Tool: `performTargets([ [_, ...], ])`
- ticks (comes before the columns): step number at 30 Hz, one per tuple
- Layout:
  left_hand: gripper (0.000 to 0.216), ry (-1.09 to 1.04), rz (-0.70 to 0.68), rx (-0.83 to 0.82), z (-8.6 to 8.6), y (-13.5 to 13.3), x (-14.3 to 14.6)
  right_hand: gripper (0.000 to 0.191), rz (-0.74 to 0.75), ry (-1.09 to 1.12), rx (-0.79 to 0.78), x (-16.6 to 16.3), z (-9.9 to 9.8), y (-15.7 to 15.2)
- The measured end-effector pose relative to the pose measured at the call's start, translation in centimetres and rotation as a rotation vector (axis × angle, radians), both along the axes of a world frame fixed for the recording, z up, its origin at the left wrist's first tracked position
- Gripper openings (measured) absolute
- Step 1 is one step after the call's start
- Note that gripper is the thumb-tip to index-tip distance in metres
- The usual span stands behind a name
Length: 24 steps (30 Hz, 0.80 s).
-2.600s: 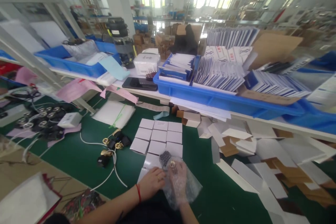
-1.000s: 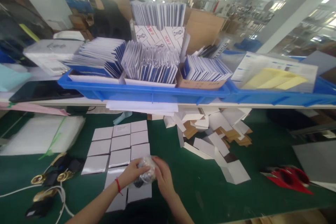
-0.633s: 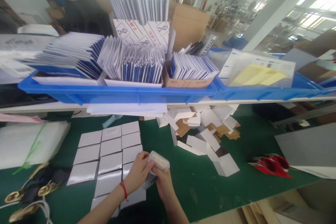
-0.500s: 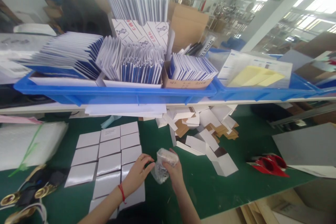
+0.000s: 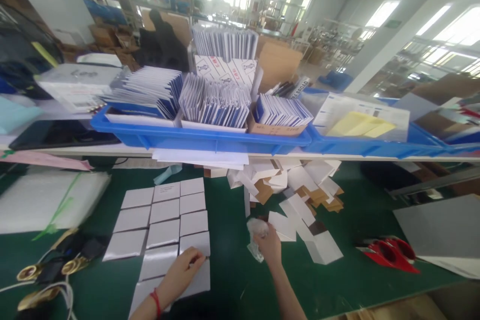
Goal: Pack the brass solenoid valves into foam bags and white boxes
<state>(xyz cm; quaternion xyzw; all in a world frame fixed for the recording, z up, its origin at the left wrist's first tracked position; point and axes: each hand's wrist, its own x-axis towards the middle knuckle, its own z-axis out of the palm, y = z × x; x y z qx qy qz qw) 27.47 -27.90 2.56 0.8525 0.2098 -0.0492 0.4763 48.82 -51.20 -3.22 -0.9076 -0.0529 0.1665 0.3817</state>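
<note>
My right hand [image 5: 269,244] grips a small packet in clear bubble wrap [image 5: 256,246] above the green tabletop; what the wrap contains cannot be made out. Flat white boxes [image 5: 164,232] lie in close rows to the left. Over the near right part of those rows is my left hand [image 5: 186,270], fingers curled and pressed together at the edge of a white box [image 5: 200,280]. Its fingertips are partly hidden, so whether it holds anything does not show. A folded white carton [image 5: 283,226] lies just beyond my right hand.
Open white cartons [image 5: 303,185] are piled at the back centre. Red-handled scissors [image 5: 392,254] lie on the right. Clear plastic bags [image 5: 48,202] and brass-ended cable parts [image 5: 48,272] are on the left. Blue trays [image 5: 210,142] of folded leaflets stand on the shelf behind.
My right hand has moved right with the bubble-wrapped packet. My left hand has left the packet and come down onto the white boxes, its fingers now curled. The camera view has shifted.
</note>
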Motion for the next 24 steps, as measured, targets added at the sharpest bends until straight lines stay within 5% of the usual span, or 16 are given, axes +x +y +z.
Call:
performTargets([
  [6, 0.021, -0.174, -0.034, 0.167, 3.2, 0.2, -0.9, 0.059, 0.335, 0.111, 0.217, -6.7, 6.6, -1.5],
  [10, 0.055, -0.439, -0.337, 0.577, 6.0, -0.4, 0.4, 0.052, 0.670, 0.260, 0.495, -10.0, 12.7, 0.8],
  [13, 0.025, -0.469, -0.555, 0.800, 7.1, 0.0, 0.6, 0.054, 0.812, 0.402, 0.616, -11.6, 15.5, 2.9],
  [15, 0.009, -0.403, -0.572, 0.875, 7.3, 1.2, -0.3, 0.064, 0.845, 0.394, 0.651, -12.2, 15.9, 4.0],
  [18, 0.019, -0.209, -0.382, 0.839, 7.1, 3.5, -3.3, 0.069, 0.710, 0.335, 0.724, -12.6, 14.7, 4.9],
  [24, 0.024, 0.017, 0.060, 0.718, 5.6, 5.9, -9.1, 0.081, 0.036, 0.280, 0.937, -15.7, 11.0, 7.0],
])
